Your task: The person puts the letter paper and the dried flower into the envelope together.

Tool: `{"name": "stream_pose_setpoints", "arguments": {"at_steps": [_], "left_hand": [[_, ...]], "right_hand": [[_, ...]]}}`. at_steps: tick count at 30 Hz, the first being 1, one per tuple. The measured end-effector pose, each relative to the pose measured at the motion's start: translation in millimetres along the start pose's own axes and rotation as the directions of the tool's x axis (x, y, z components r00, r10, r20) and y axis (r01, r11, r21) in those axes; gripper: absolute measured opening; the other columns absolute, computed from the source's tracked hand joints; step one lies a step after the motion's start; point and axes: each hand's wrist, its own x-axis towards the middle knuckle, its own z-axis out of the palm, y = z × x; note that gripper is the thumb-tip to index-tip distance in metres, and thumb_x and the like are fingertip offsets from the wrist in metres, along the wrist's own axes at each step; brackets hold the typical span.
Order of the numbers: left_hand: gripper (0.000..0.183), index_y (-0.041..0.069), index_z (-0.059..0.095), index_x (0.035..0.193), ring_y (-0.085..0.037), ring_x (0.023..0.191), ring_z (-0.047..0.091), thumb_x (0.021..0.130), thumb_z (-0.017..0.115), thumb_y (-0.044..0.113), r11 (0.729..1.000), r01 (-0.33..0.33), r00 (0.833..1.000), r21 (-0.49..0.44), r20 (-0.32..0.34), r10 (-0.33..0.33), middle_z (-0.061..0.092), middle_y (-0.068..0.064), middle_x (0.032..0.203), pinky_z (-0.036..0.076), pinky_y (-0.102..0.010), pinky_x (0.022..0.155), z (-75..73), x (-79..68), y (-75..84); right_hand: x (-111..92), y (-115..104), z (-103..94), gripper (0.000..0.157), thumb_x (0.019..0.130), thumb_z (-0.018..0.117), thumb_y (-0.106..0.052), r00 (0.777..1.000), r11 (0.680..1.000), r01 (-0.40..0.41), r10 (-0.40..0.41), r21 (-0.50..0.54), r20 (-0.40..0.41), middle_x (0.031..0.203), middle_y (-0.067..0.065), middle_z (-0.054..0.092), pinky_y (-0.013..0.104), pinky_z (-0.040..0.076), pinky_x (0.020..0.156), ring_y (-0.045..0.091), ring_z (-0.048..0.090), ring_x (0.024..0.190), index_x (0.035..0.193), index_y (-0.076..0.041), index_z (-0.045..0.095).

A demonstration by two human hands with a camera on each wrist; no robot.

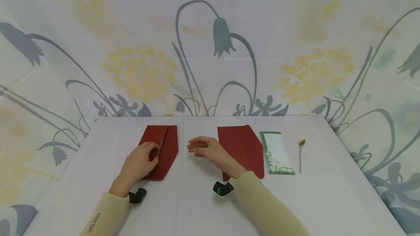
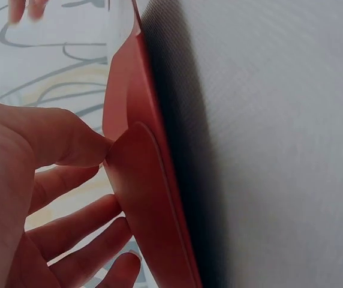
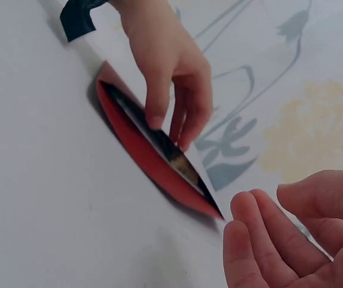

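Note:
On the left of the white table lies a red envelope (image 1: 171, 157), its flap side to the right. My left hand (image 1: 138, 161) pinches its edge between thumb and fingers, as the left wrist view also shows on the red paper (image 2: 144, 204). In the right wrist view the envelope's mouth (image 3: 141, 153) gapes, and something dark with a light edge and a brownish patch shows inside; its kind is unclear. My right hand (image 1: 210, 150) hovers to the right of this envelope, fingers loosely extended, holding nothing.
A second red envelope (image 1: 241, 148) lies partly under my right forearm. Right of it are a white card with a green floral border (image 1: 277, 152) and a small dried flower on a thin stem (image 1: 300, 148). A floral-printed cloth (image 1: 203, 83) stands behind the table.

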Motion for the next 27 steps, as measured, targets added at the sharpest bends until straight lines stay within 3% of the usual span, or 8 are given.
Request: {"name": "stream_pose_setpoints", "arguments": {"at_steps": [10, 19, 27], "left_hand": [[0.032, 0.004, 0.067, 0.117, -0.035, 0.112, 0.06, 0.085, 0.068, 0.009, 1.0, -0.008, 1.0, -0.003, -0.012, 0.008, 0.061, -0.016, 0.124, 0.052, -0.052, 0.086, 3.7, -0.3, -3.4], [0.037, 0.003, 0.066, 0.123, -0.037, 0.116, 0.059, 0.087, 0.068, 0.01, 1.0, -0.013, 1.0, 0.006, 0.006, 0.013, 0.059, -0.017, 0.127, 0.051, -0.053, 0.089, 1.6, -0.9, -2.8], [0.038, 0.002, 0.066, 0.125, -0.038, 0.116, 0.058, 0.087, 0.069, 0.011, 1.0, -0.007, 1.0, 0.017, 0.015, 0.007, 0.059, -0.017, 0.128, 0.051, -0.054, 0.09, 2.3, -0.7, -3.8]], "right_hand": [[-33, 17, -52.1, 0.033, 0.097, 0.063, -0.008, 0.996, 0.997, -0.017, 0.01, -0.081, -0.085, 0.12, 0.013, 0.067, 0.034, 0.05, 0.096, 0.028, 0.065, 0.112, 0.129, 0.0, 0.061], [-65, 21, -82.4, 0.027, 0.097, 0.063, -0.008, 0.988, 0.982, 0.025, -0.052, -0.185, -0.142, 0.12, 0.012, 0.069, 0.032, 0.053, 0.09, 0.025, 0.067, 0.109, 0.124, -0.005, 0.066], [-93, 22, -108.1, 0.027, 0.098, 0.063, -0.008, 0.976, 0.967, 0.081, -0.126, -0.241, -0.178, 0.124, 0.015, 0.066, 0.029, 0.053, 0.09, 0.03, 0.066, 0.111, 0.124, -0.003, 0.065]]}}
